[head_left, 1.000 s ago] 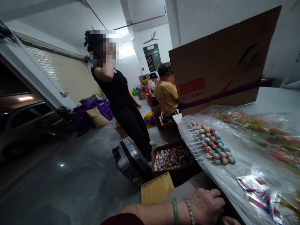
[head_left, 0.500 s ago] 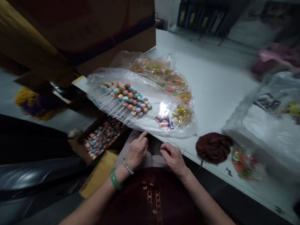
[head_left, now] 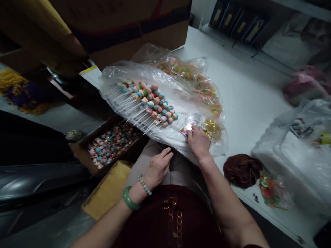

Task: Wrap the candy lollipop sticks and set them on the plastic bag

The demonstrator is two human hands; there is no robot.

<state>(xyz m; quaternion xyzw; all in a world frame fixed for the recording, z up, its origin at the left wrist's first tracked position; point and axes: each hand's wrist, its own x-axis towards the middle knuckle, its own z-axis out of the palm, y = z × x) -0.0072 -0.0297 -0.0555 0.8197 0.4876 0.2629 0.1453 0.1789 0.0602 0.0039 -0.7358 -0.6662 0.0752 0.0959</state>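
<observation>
We look into a dim, cool-toned scene, darkest at the left. The white tabletop (head_left: 248,93) catches the most light, while the facing side of the cardboard box (head_left: 129,29) lies in deep shadow. Glare glints off the clear plastic (head_left: 174,82) and gold ties (head_left: 213,127). We find the beaded sticks (head_left: 150,104) fairly crisp, the pink bag (head_left: 307,84) smeared, and the outer edges stretched by wide-angle distortion.

Brown cloth (head_left: 242,170) (crumpled) on white table (head_left: 245,93); blue binders (head_left: 241,27) behind.
</observation>
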